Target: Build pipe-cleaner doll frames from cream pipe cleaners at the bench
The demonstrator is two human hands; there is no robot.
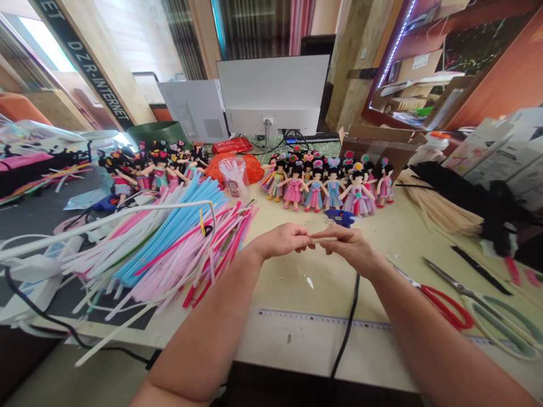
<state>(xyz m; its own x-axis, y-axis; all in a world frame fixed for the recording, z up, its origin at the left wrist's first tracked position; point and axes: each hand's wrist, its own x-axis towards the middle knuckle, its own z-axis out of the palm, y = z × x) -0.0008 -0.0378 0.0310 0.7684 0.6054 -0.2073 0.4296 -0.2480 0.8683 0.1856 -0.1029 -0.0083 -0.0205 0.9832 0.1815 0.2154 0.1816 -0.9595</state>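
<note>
My left hand (288, 238) is closed, thumb and fingers pinching one end of a short beige pipe cleaner (323, 239). Its other end lies between the thumb and fingers of my right hand (350, 246), so the piece spans both hands above the table. Part of it is hidden by my fingers. Just behind my right hand lies a blue glue gun (340, 217). Several pipe-cleaner dolls (316, 186) in coloured dresses stand behind it. A small white scrap (309, 282) is on the table below my hands.
Loose coloured pipe cleaners (169, 226) are heaped at the left, under a white lamp arm. Red-handled scissors (445, 305) and grey-handled scissors (500, 316) lie right. A ruler strip (297, 316) runs along the front, crossed by a black cable (351, 316). A beige bundle (445, 206) sits right.
</note>
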